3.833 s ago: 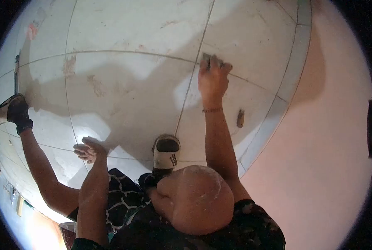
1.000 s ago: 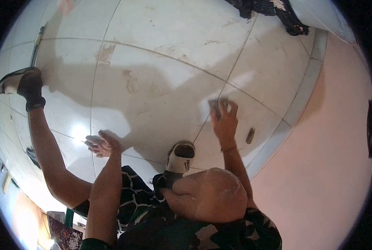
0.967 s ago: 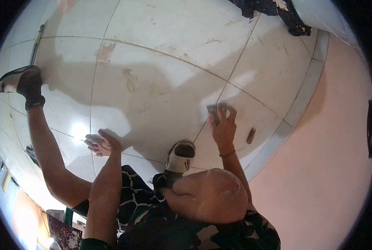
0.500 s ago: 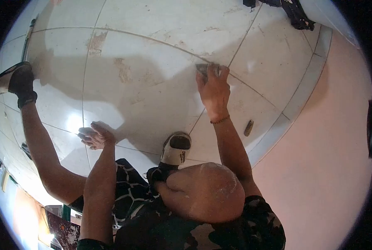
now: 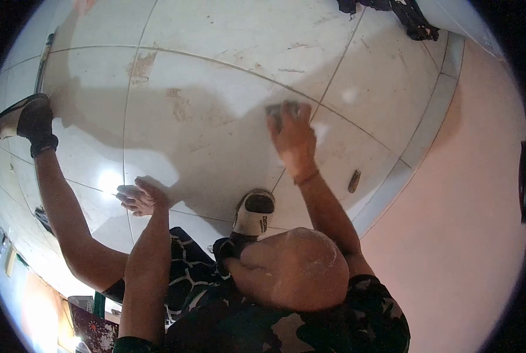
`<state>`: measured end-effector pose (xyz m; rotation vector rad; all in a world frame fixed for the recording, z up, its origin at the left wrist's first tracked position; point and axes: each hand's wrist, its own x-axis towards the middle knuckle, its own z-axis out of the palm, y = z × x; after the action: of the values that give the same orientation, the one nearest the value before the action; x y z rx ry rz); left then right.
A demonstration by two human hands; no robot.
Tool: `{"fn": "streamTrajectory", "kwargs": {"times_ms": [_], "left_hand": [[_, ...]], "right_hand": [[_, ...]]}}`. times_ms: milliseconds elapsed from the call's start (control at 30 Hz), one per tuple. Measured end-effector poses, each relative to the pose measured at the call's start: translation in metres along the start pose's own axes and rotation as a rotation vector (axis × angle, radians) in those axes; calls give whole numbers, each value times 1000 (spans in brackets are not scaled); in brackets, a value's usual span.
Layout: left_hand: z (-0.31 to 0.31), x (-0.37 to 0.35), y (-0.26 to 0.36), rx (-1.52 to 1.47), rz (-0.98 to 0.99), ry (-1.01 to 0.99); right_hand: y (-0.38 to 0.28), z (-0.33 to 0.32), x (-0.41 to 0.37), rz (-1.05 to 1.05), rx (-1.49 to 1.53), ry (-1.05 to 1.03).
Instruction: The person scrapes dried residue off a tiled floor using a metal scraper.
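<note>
Right hand (image 5: 292,141) grips a grey pad (image 5: 279,109) beyond the sandal (image 5: 254,213), left hand (image 5: 138,197) curled left of it; sandal print's unreadable.

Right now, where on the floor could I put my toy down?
The big tile between the left hand and the right hand with its grey pad is bare, only stained. The far tile, between the pad and the dark cloth, is bare too. It is crowded by the sandal and the small brown thing near the wall.
</note>
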<state>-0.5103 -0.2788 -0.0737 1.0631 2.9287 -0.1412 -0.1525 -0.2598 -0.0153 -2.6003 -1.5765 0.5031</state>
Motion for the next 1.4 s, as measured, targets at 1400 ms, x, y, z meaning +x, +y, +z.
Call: {"fn": "streamTrajectory", "kwargs": {"times_ms": [1400], "left_hand": [[-9, -8, -3, -43, 73, -52]], "right_hand": [[-100, -4, 107, -345, 25, 51]]}}
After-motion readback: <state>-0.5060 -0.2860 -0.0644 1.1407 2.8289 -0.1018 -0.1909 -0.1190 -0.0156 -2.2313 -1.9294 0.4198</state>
